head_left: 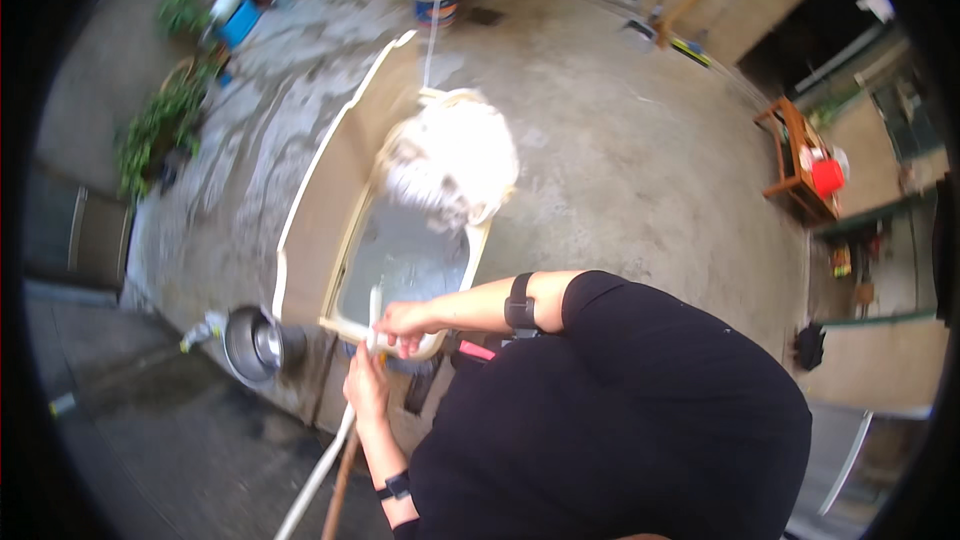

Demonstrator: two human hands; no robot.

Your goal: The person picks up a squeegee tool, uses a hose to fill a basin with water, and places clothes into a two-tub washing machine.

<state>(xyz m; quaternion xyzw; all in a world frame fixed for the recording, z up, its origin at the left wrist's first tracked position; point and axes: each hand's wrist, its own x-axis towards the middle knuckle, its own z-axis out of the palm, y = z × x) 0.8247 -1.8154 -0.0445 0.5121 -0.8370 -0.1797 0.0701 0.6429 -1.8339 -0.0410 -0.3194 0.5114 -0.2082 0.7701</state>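
Note:
My left hand (366, 382) grips a long white pole or pipe (315, 472) near the basin's front edge. Just above it, my right hand (403, 325) is closed on the same pole. A brown stick (342, 488) lies alongside it. Beyond my hands is a cream-coloured tub (477, 245) holding cloudy water (395, 250). A bright white, bunched heap (450, 155), seemingly fabric, fills its far end; its detail is washed out. A tall beige panel (330, 185) stands along the tub's left side.
Metal basins (255, 345) stand left of the tub. Potted plants (160, 135) line the left wall, and another pot (433, 0) is behind the tub. A wooden stand (795, 155) with a red item (827, 176) is at the right. A broom (690, 52) is near the back wall.

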